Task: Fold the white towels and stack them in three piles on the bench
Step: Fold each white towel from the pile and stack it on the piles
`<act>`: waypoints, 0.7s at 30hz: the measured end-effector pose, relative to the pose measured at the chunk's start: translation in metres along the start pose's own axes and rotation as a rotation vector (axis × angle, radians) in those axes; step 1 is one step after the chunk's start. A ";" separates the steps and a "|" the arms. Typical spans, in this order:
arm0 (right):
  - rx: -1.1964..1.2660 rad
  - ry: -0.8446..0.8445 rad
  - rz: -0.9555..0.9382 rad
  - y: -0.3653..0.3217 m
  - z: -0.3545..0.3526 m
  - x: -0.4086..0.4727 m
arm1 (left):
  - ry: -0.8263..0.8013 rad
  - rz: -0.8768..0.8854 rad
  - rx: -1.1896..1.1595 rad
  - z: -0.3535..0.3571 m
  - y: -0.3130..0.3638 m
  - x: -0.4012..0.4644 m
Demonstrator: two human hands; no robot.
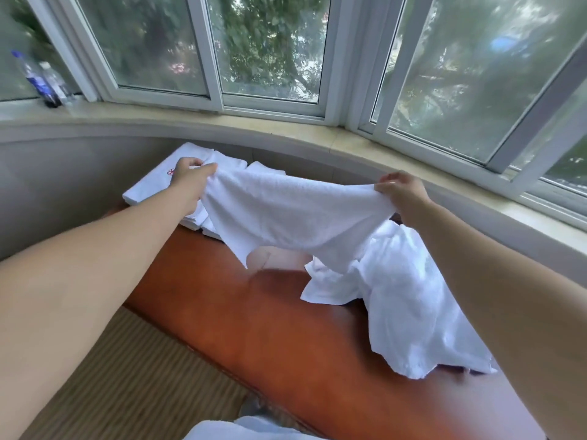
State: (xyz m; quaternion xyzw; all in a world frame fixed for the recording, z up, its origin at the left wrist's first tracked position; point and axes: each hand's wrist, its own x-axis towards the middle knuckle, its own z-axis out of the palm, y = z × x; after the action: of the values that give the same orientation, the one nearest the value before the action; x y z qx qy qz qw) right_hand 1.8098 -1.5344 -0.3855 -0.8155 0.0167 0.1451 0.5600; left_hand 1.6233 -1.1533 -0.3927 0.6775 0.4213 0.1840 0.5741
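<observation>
Towel stretched between both hands

Head view: left hand (187,173) and right hand (401,193) each pinch an end of a white towel (286,214), held mid-frame over the brown bench (270,328). Folded stacks (152,185) upper left; unfolded heap (403,296) right. Bottles (41,79) on windowsill (222,122), upper left

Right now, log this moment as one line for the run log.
left hand: grips towel corner | right hand: grips other corner | towel: stretched above bench | folded towels: far left | unfolded heap: right
</observation>
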 end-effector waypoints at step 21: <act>-0.279 -0.278 0.403 0.020 -0.009 -0.033 | 0.013 -0.015 -0.099 -0.002 -0.010 -0.044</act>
State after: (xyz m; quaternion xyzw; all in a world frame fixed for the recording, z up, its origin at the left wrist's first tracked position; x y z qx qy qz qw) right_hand 1.7760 -1.5545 -0.3920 -0.8373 0.0818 0.3649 0.3988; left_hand 1.5927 -1.1862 -0.3914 0.6441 0.4203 0.2046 0.6055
